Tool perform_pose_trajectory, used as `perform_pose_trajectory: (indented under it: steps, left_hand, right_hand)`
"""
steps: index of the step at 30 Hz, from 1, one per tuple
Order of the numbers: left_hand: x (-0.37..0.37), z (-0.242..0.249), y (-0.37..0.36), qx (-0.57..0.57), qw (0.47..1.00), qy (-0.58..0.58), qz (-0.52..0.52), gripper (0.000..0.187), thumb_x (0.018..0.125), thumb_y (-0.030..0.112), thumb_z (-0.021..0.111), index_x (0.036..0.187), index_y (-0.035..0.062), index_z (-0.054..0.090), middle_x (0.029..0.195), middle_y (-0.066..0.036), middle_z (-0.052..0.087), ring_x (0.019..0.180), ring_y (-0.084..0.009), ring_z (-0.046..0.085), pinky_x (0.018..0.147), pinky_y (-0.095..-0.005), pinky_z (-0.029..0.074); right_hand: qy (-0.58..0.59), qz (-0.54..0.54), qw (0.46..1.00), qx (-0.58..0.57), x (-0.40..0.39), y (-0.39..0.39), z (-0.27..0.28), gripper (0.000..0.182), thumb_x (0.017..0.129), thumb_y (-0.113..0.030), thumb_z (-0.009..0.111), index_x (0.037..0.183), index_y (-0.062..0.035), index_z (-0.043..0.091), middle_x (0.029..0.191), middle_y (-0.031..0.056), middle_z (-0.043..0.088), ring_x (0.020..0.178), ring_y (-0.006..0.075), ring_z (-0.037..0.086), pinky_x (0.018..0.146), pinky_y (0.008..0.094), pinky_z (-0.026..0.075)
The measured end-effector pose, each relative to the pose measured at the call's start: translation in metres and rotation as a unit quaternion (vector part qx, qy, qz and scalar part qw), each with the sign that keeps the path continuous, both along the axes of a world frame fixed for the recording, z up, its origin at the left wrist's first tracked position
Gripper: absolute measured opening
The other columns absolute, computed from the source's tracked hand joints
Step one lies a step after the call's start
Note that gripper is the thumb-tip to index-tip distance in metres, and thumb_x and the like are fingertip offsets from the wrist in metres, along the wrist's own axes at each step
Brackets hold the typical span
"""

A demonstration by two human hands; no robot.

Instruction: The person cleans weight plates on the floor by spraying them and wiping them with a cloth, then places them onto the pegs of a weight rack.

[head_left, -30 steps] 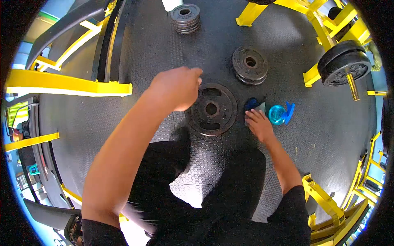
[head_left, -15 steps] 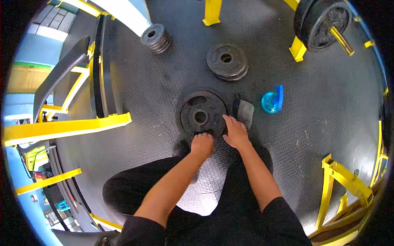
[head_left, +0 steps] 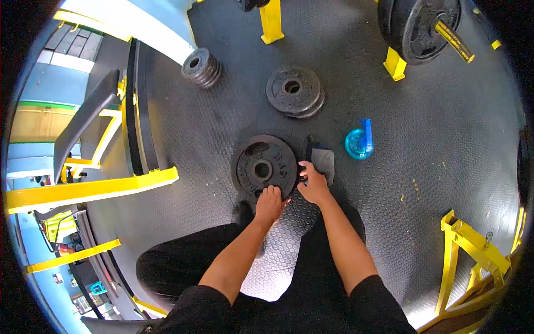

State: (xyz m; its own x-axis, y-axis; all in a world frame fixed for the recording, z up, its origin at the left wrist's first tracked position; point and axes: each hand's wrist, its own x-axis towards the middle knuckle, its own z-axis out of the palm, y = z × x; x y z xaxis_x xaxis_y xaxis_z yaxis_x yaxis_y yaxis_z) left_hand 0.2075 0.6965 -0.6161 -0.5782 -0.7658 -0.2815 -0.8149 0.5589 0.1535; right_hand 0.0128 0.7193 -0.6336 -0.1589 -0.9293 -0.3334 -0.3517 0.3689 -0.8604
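A black weight plate (head_left: 278, 154) with a round centre hole lies in front of me on the floor. The fingers of my left hand (head_left: 270, 205) hook over its near rim, with the thumb at the edge, gripping it. At the plate's right edge, my right hand (head_left: 314, 185) curls its fingers and thumb around the rim; the fingertips are partly hidden. Just beyond that hand lies a grey cloth-like pad (head_left: 324, 162) with a dark part beside it. Whether another plate lies under the near one is hard to see.
Larger plates (head_left: 295, 92) are stacked ahead, and a stack of small plates (head_left: 201, 68) stands farther left. A blue bottle (head_left: 359, 143) is at the right. Yellow frames (head_left: 94, 186) flank both sides; a loaded bar end (head_left: 453, 40) juts out at upper right.
My right hand's fingers have curled in at the plate's right edge, where they were stretched out before. My left hand still holds the near rim. The view has shifted slightly.
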Motion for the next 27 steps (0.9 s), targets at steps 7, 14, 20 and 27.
perform_pose_trajectory:
  steps: [7,14,20,27]
  left_hand:
    - [-0.019,0.116,-0.021,0.1,0.991,0.08,0.048,0.053,0.088,0.046,0.067,0.1,-0.0039,0.055,0.102,-0.026,0.059,0.1,-0.0455,0.057,0.084,-0.0487,0.047]
    - [-0.037,0.182,-0.039,0.19,0.954,0.117,0.202,0.053,0.079,0.05,0.076,0.092,-0.001,0.066,0.072,-0.013,0.063,0.068,-0.0227,0.062,0.066,-0.0382,0.049]
    - [-0.012,0.167,-0.039,0.199,0.932,0.129,0.272,0.042,0.074,0.035,0.078,0.091,-0.0017,0.066,0.071,-0.011,0.064,0.067,-0.0189,0.062,0.064,-0.0337,0.049]
    - [-0.013,0.178,-0.052,0.315,0.832,0.234,0.391,0.03,0.077,0.017,0.074,0.098,-0.0035,0.066,0.079,-0.005,0.066,0.07,-0.0129,0.061,0.065,-0.0302,0.049]
  right_hand:
    - [-0.143,-0.056,0.988,0.001,0.0,-0.007,-0.039,0.061,0.083,-0.02,0.073,0.137,-0.0125,0.046,0.124,0.0058,0.066,0.112,0.0218,0.063,0.099,0.0467,0.042]
    - [-0.086,0.045,0.988,0.119,0.032,-0.04,-0.015,0.092,0.076,-0.054,0.078,0.15,-0.0187,0.035,0.142,-0.0021,0.056,0.131,0.0284,0.051,0.111,0.0676,0.012]
    - [-0.322,-0.118,0.936,-0.076,0.047,-0.046,-0.051,0.051,0.082,-0.01,0.076,0.128,-0.0066,0.056,0.117,0.0052,0.068,0.112,0.0198,0.061,0.095,0.0389,0.05]
    - [-0.039,-0.008,0.997,0.068,0.025,-0.048,-0.011,0.051,0.075,-0.013,0.072,0.121,0.0017,0.055,0.108,0.0231,0.066,0.104,0.0391,0.063,0.088,0.0449,0.051]
